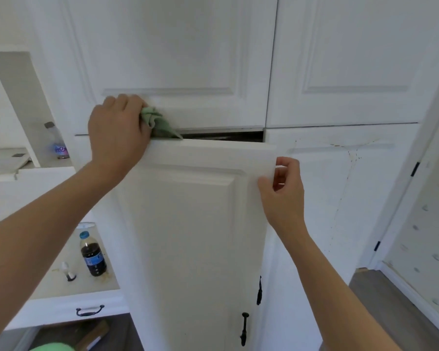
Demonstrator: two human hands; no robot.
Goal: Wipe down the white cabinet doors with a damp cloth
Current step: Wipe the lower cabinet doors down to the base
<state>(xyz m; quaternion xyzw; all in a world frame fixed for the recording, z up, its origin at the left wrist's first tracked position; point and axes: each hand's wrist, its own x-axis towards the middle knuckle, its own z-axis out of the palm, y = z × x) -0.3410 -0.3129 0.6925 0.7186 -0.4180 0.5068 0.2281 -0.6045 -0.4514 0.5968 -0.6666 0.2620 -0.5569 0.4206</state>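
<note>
A lower white cabinet door (pixel 188 224) was found swung open, a dark gap showing behind its top edge. A green cloth (pixel 157 122), bunched, was held in the grip of the left hand (pixel 117 133), fingers curled round it, and was pressed onto the top edge of the open door near that door's left corner. The right-hand edge of the door, just below the top corner, was pinched by the right hand (pixel 281 191) between thumb and fingers. Brownish splash marks (pixel 350 158) were noted on the closed lower door (pixel 340 198) beside it. A dark bottle with a blue cap (pixel 93 254) was seen upright on the worktop (pixel 61 287) at lower left, near its front edge.
</note>
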